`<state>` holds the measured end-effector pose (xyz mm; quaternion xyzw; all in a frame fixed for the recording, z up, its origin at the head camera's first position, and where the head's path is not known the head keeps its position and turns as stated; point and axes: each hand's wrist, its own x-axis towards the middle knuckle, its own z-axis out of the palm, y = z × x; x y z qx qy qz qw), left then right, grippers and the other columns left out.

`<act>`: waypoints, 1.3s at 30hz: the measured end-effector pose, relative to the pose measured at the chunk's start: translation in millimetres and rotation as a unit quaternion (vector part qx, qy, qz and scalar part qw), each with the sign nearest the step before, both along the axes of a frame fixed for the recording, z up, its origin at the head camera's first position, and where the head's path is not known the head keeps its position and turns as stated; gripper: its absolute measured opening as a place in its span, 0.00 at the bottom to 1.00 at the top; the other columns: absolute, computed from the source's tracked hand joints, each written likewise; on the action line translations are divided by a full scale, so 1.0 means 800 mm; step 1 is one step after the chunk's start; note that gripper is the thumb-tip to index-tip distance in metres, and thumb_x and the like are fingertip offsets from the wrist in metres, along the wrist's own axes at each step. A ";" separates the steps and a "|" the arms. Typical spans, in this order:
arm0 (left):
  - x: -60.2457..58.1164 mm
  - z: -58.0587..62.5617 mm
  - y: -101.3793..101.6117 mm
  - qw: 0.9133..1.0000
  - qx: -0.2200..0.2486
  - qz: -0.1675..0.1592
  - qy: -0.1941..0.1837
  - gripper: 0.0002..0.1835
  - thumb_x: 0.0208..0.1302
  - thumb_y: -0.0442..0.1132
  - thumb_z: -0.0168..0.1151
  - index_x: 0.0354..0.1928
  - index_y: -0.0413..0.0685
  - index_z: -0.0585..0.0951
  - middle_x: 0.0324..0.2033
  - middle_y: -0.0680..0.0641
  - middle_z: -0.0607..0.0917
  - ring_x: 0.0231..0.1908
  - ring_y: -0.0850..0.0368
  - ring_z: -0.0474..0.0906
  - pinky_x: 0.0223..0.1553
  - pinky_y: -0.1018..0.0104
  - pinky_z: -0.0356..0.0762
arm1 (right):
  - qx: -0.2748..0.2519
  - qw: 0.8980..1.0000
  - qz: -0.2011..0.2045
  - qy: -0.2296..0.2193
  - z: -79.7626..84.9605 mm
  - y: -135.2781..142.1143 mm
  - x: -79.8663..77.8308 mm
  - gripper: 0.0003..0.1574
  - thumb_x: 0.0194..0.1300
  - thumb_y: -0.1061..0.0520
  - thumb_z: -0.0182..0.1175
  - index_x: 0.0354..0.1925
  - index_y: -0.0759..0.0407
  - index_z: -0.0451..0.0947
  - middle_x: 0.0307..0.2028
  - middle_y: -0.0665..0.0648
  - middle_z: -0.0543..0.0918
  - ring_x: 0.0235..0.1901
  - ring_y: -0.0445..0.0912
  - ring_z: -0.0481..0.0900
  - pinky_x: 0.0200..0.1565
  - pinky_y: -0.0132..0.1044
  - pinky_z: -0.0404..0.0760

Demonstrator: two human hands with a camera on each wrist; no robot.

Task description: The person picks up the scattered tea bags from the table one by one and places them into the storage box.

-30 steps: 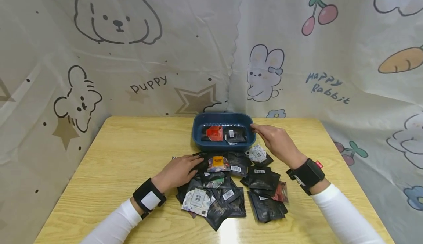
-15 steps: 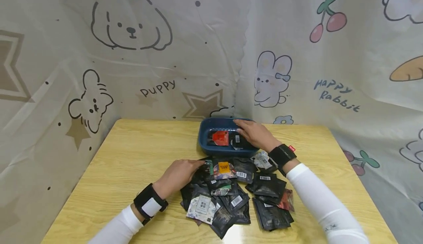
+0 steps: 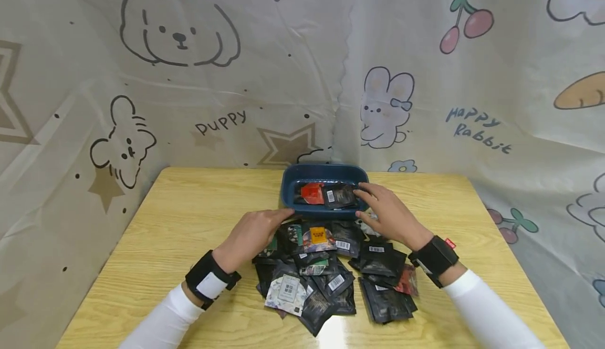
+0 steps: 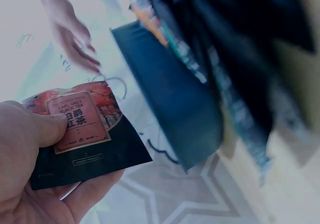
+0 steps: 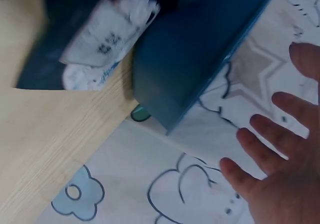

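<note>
In the left wrist view my left hand (image 4: pixel 30 154) pinches a black and red tea sachet (image 4: pixel 82 144), labelled Earl Grey black tea, between thumb and fingers. From the head view, that hand (image 3: pixel 250 236) is close to the near left of a dark blue tub (image 3: pixel 316 214), and the sachet is hidden beneath it. Over the tub's right rim is my right hand (image 3: pixel 392 215), its fingers spread and holding nothing; the right wrist view shows those fingers (image 5: pixel 270 129) apart. Inside the tub lie a red and black sachet (image 3: pixel 312 193) and a black one (image 3: pixel 337 196).
A loose pile of mostly black sachets (image 3: pixel 326 275) spreads in front of the tub, with a white floral one (image 3: pixel 285 291) on top. More black sachets (image 3: pixel 383 301) lie in stacks at the right. A patterned cloth (image 3: pixel 264 86) hangs behind the wooden table (image 3: pixel 203 194).
My right hand went over the tub, then drew back to its right rim. The black sachet in the tub now lies differently. My left hand rose from the pile toward the tub with a sachet.
</note>
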<state>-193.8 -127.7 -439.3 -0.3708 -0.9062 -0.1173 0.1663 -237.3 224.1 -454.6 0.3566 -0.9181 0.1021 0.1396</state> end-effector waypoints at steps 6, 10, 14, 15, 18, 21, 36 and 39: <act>-0.040 0.022 0.008 1.000 0.016 0.004 0.026 0.23 0.63 0.31 0.56 0.61 0.50 0.72 0.45 0.47 0.82 0.30 0.58 0.78 0.25 0.65 0.78 | 0.021 0.999 0.022 -0.044 -0.013 0.019 0.061 0.35 0.62 0.37 0.55 0.63 0.50 0.65 0.60 0.60 0.67 0.56 0.54 0.67 0.52 0.51 0.72; -0.073 0.029 0.024 0.999 0.021 0.016 0.026 0.24 0.65 0.33 0.55 0.63 0.50 0.69 0.48 0.45 0.81 0.33 0.54 0.78 0.28 0.62 0.79 | 0.067 0.990 0.006 -0.124 -0.034 0.025 0.086 0.40 0.59 0.34 0.57 0.64 0.48 0.64 0.63 0.61 0.64 0.58 0.56 0.65 0.53 0.52 0.72; -0.096 0.027 0.044 0.999 0.000 0.028 0.021 0.27 0.63 0.32 0.56 0.65 0.50 0.67 0.52 0.45 0.79 0.37 0.52 0.78 0.31 0.61 0.80 | 0.095 0.981 -0.011 -0.168 -0.048 0.025 0.100 0.38 0.60 0.37 0.58 0.64 0.48 0.64 0.62 0.61 0.66 0.57 0.55 0.67 0.52 0.51 0.73; -0.100 0.026 0.049 0.999 -0.006 0.028 0.019 0.28 0.62 0.32 0.56 0.65 0.50 0.67 0.52 0.46 0.78 0.39 0.52 0.78 0.34 0.60 0.80 | 0.099 0.980 -0.012 -0.173 -0.050 0.025 0.103 0.37 0.60 0.38 0.58 0.64 0.48 0.65 0.61 0.60 0.67 0.56 0.55 0.68 0.51 0.51 0.73; -0.110 0.021 0.061 0.999 -0.014 0.030 0.011 0.28 0.61 0.31 0.57 0.64 0.50 0.67 0.54 0.46 0.77 0.43 0.52 0.77 0.40 0.59 0.80 | 0.106 0.978 -0.013 -0.178 -0.052 0.024 0.108 0.34 0.61 0.42 0.58 0.63 0.48 0.66 0.59 0.60 0.70 0.55 0.54 0.69 0.50 0.51 0.74; -0.119 0.017 0.071 0.999 -0.019 0.036 0.005 0.28 0.61 0.31 0.57 0.65 0.50 0.67 0.54 0.47 0.77 0.43 0.53 0.77 0.40 0.59 0.79 | 0.107 0.980 -0.011 -0.167 -0.053 0.024 0.109 0.31 0.61 0.49 0.59 0.62 0.48 0.67 0.57 0.59 0.71 0.53 0.53 0.71 0.49 0.50 0.75; -0.156 -0.020 0.092 0.982 -0.113 0.056 -0.140 0.28 0.72 0.52 0.42 0.70 0.53 0.56 0.66 0.46 0.62 0.64 0.50 0.56 0.63 0.48 0.56 | 0.065 0.995 -0.012 -0.073 -0.057 0.026 0.105 0.36 0.48 0.74 0.58 0.55 0.50 0.74 0.48 0.49 0.79 0.38 0.43 0.78 0.35 0.40 0.81; -0.156 -0.021 0.089 0.979 -0.115 0.042 -0.165 0.30 0.71 0.56 0.40 0.71 0.55 0.52 0.68 0.47 0.57 0.66 0.50 0.50 0.64 0.45 0.49 | 0.064 0.995 -0.023 -0.073 -0.045 0.029 0.109 0.38 0.48 0.75 0.57 0.55 0.49 0.74 0.48 0.49 0.79 0.36 0.44 0.79 0.34 0.40 0.81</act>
